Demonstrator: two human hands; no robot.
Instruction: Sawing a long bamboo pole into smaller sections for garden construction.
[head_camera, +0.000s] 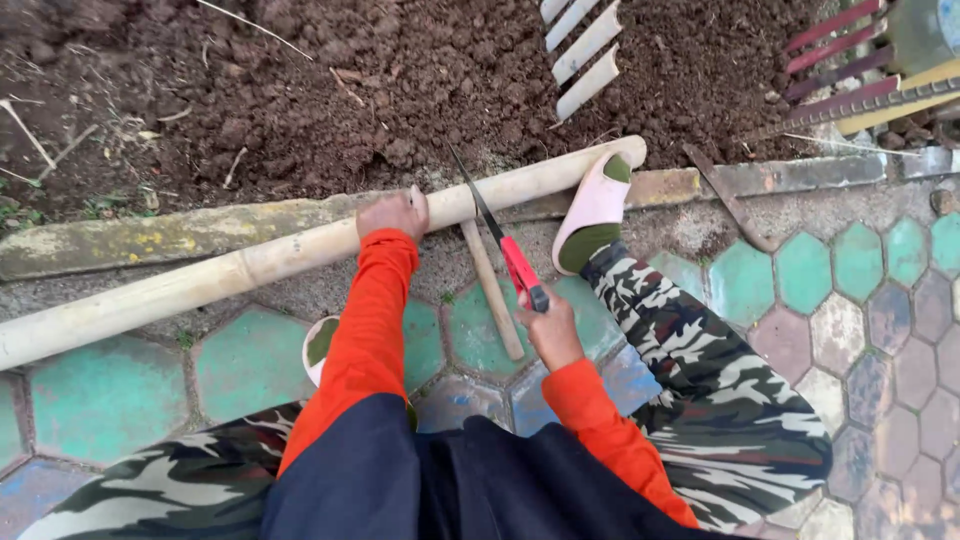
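Hexagonal green pavers (110, 395) beside soil (420, 70)

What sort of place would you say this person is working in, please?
Most likely a garden edge outdoors: dug soil behind a concrete kerb, hexagonal paving underfoot, and cut bamboo pieces lying on the earth.

Your bamboo pole (250, 265) is pale, long and thick — it lies slanted across the kerb, its far end pinned under your slipper (597, 205). Your left hand (393, 213) presses down on it. Your right hand (548, 325) grips the red-handled handsaw (500, 240) — its dark blade rests tilted across the pole.
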